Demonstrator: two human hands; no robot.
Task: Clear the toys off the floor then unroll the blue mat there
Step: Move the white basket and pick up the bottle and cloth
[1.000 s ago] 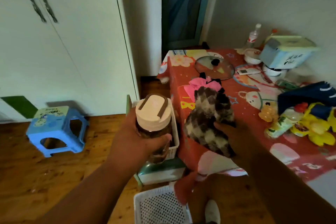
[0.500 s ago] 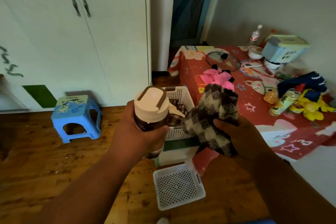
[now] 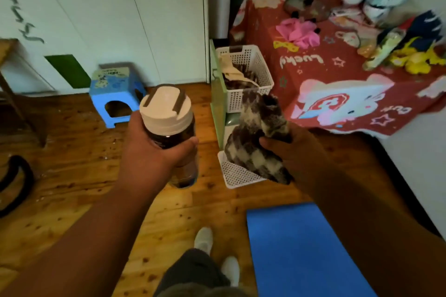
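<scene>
My left hand (image 3: 149, 149) grips a dark bottle (image 3: 172, 132) with a cream lid, held upright over the wooden floor. My right hand (image 3: 299, 152) holds a fuzzy brown-and-cream checked plush toy (image 3: 255, 137) above a flat white perforated basket (image 3: 237, 173) on the floor. The blue mat (image 3: 296, 248) lies flat on the floor at the lower right, beside my feet. Part of it is hidden under my right forearm.
A white basket (image 3: 248, 72) holding cloth sits on a green-and-white box beside the red-covered table (image 3: 337, 94), which carries pink and yellow toys, bottles and a box. A blue stool (image 3: 115, 94) stands by the white cupboard. A black cable lies at the far left.
The view has tilted down and back, so the blue mat and my feet now show. Both hands keep their hold on the bottle and the plush toy.
</scene>
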